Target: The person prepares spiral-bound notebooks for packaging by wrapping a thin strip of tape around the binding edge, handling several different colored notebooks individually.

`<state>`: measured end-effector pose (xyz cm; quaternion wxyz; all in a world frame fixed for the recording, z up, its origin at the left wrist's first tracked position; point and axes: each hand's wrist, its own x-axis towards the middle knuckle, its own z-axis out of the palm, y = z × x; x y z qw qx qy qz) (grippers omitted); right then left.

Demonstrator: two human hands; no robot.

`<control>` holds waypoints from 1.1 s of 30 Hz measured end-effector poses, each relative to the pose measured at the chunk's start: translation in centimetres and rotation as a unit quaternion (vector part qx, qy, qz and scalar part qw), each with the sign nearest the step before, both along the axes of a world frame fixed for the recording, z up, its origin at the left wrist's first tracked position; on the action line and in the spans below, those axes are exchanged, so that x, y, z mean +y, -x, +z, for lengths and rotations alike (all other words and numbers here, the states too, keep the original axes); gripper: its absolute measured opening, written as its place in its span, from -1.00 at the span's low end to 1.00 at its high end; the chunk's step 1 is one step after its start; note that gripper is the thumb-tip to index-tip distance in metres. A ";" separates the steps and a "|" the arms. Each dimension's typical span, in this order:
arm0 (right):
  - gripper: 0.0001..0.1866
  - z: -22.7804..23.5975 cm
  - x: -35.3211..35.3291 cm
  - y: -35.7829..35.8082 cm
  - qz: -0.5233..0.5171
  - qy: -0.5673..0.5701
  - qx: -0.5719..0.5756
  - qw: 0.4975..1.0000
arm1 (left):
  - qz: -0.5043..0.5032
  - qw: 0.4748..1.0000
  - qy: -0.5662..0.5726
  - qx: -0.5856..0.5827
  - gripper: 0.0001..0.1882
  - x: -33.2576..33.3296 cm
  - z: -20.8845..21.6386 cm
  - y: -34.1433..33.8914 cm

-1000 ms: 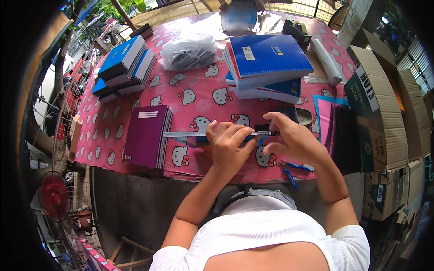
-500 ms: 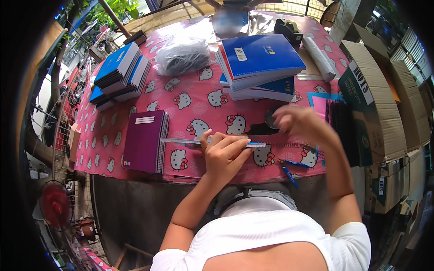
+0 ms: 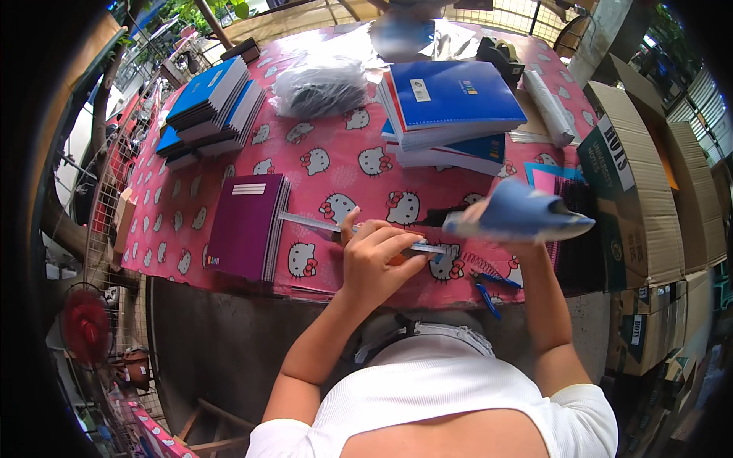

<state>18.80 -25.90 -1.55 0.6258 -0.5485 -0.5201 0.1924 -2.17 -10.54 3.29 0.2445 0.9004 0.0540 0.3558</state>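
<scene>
My left hand [image 3: 376, 256] is closed over a narrow clear ruler [image 3: 309, 222], its fingers bent around it. Beneath those fingers shows a bit of orange and blue, mostly hidden. My right hand [image 3: 475, 211] is raised to the right of it, gripping a blue and pale object [image 3: 531, 211] that is smeared by motion, so its kind is unclear. The ruler's left end meets a stack of purple spiral notebooks [image 3: 246, 223]. Blue pens [image 3: 486, 296] and a reddish spiral binding coil [image 3: 485, 265] lie below my right hand.
Blue notebooks stand in piles at the back left [image 3: 210, 95] and centre [image 3: 458, 95]. A plastic-wrapped bundle [image 3: 321, 85] lies between them. Behind are a tape dispenser [image 3: 502, 57] and a white roll [image 3: 548, 109]. Cardboard boxes [image 3: 641, 191] flank the right edge; a red fan [image 3: 85, 318] stands left.
My right hand, bare before, now holds the blue object up over the table. The ruler has tilted, its right end lower. My left hand keeps its hold.
</scene>
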 end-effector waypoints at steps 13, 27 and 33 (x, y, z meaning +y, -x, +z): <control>-0.34 3.1 -0.5 -0.7 0.037 0.186 0.091 0.978 | -0.011 0.995 0.081 0.048 -0.36 0.8 0.4 -0.1; -0.42 2.2 3.7 -1.2 0.028 0.205 0.077 0.975 | 0.061 0.994 0.043 0.080 -0.70 4.1 0.8 0.9; -0.39 4.6 5.2 0.3 0.099 0.191 0.037 0.976 | 0.190 0.977 -0.009 0.097 -0.68 5.8 1.3 2.0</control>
